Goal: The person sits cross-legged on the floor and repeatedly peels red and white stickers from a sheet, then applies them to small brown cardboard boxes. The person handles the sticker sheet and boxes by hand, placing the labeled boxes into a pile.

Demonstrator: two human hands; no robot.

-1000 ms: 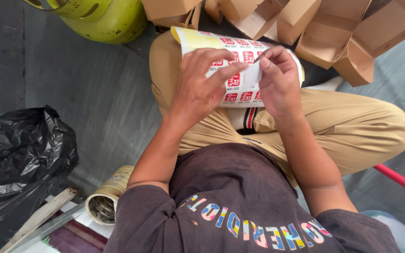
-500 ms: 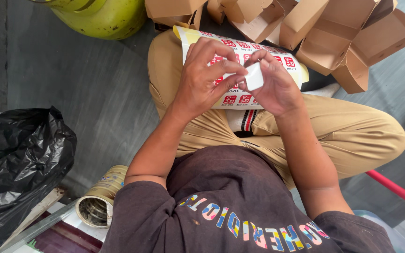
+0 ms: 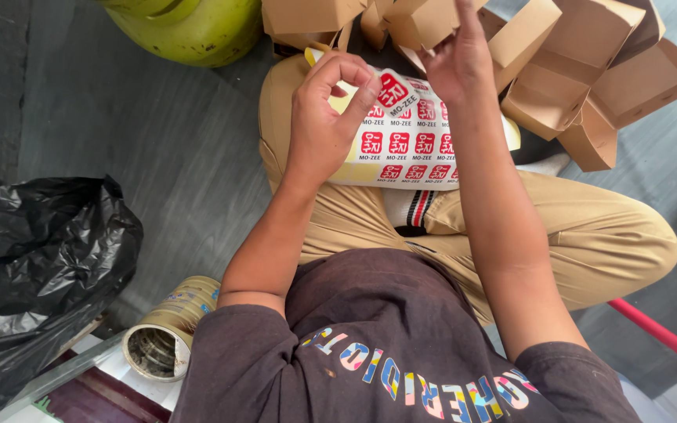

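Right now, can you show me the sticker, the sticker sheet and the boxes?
sticker (image 3: 392,88), head view, its red middle.
sticker sheet (image 3: 410,153), head view, a middle row.
boxes (image 3: 589,55), head view, one box's brown side.

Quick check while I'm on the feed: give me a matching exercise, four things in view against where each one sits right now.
Things:
1. peeled sticker
2. sticker sheet
3. black plastic bag
4. brown cardboard boxes

Places:
A. heaped at the top of the view, beyond the knees
B. pinched in the left hand
C. lying across the lap
D. on the floor at the left edge

Pairs: 1-B, 2-C, 3-D, 4-A
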